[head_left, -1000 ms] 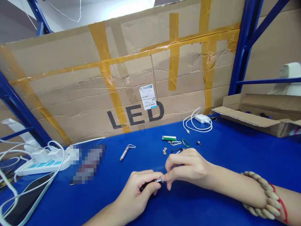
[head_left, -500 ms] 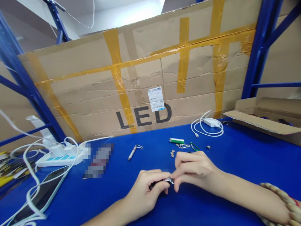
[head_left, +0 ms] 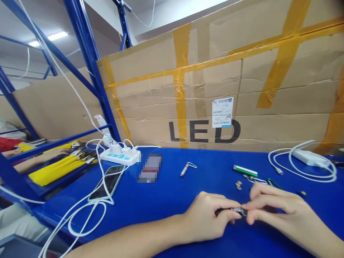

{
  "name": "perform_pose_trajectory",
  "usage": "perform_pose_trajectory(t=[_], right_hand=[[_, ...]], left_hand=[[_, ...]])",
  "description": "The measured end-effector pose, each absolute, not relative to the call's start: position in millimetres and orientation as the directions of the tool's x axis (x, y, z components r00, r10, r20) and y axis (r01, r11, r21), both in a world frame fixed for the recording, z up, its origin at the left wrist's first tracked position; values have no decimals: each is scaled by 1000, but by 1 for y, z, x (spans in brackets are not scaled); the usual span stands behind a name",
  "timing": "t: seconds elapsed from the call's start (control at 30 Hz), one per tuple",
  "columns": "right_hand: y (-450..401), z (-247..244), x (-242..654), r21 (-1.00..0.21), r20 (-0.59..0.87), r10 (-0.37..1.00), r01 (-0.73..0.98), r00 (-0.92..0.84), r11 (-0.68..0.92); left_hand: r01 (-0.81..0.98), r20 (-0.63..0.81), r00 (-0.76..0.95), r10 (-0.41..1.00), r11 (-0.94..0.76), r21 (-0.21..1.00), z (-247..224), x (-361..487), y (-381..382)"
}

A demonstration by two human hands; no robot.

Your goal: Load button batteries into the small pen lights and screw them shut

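Note:
My left hand (head_left: 208, 218) is closed around a small black-and-silver cylinder-like piece (head_left: 236, 210), most of which the fingers hide. At its right end, the thumb and fingertips of my right hand (head_left: 282, 208) are pinched on the piece. Just beyond the hands lie several button cells (head_left: 238, 185), a green and silver tube (head_left: 245, 171), a silver clip (head_left: 256, 180) and a green carabiner (head_left: 273, 184), partly hidden by my right hand. Farther left is a slim silver penlight (head_left: 184, 170) with a wire clip. A small dark metal part (head_left: 302, 193) sits beyond my right wrist.
A phone (head_left: 107, 182) lies left on the blue table (head_left: 161, 204), amid white cables, near a power strip (head_left: 119, 157). A taped cardboard sheet (head_left: 150, 107) stands behind. A white adapter (head_left: 309, 157) is back right. Left, another person's arm (head_left: 40, 161) reaches over yellow items (head_left: 57, 169).
The camera view has swung left, so the table things and hands appear farther right. Both hands stay together on the small piece. Another person's arm has come into view at left.

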State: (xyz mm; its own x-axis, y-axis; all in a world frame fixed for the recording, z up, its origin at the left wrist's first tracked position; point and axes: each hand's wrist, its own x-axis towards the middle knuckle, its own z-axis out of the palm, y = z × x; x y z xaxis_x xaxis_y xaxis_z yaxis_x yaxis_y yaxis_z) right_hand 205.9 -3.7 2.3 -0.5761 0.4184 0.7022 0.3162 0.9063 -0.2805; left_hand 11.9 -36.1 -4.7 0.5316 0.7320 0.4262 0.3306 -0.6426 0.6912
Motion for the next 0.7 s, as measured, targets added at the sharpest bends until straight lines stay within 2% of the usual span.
perform_pose_trajectory(t=[0.2, 0.5, 0.6, 0.7], right_hand=[[2, -4, 205, -374, 655, 521, 363, -548, 853], [5, -5, 205, -318, 675, 478, 363, -562, 876], [10, -14, 211, -342, 660, 500, 369, -561, 864], [14, -24, 215, -373, 646, 537, 390, -543, 842]], left_hand=[[366, 411, 515, 752, -627, 688, -9, 11, -33], [447, 372, 519, 769, -615, 649, -5, 9, -35], [445, 369, 542, 755, -630, 636, -7, 8, -37], [408, 354, 547, 759, -611, 678, -9, 8, -36]])
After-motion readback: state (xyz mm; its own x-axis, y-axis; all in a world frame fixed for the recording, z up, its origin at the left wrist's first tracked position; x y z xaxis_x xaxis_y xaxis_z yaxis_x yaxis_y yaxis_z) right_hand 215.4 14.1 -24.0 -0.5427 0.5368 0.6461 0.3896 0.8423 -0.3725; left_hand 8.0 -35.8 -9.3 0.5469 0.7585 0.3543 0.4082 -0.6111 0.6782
